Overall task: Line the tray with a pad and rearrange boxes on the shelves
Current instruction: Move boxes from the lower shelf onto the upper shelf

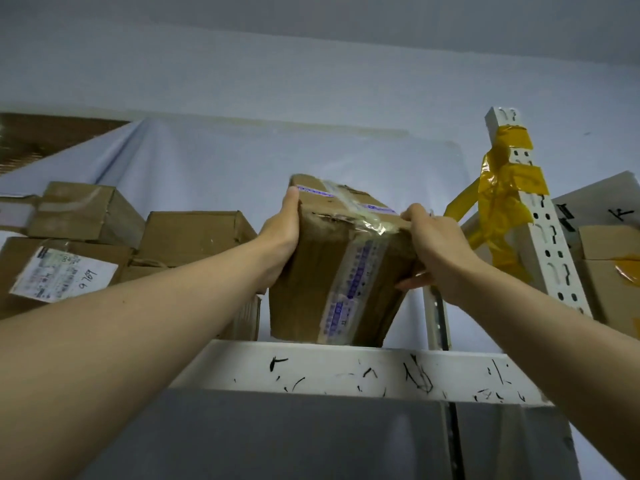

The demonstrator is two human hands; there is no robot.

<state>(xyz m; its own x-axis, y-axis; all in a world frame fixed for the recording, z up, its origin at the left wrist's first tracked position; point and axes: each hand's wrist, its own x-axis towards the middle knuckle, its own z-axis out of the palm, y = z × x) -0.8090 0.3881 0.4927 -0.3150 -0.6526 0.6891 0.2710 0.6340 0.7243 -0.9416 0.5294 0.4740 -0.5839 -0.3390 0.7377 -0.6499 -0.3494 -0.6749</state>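
A brown cardboard box (332,271), sealed with clear and blue-printed tape, stands on the top shelf (346,372) above my head, tilted back a little. My left hand (282,233) grips its left side, thumb on the top edge. My right hand (433,251) grips its right top corner, fingers curled over the edge and thumb under the side. The box's lower edge touches the shelf's white front rail. No tray or pad is in view.
Several cardboard boxes (194,237) are stacked on the shelf to the left, one with a white label (62,275). A white slotted upright (540,220) wrapped in yellow tape stands right of the box; more boxes (609,271) lie beyond it. A pale sheet covers the wall behind.
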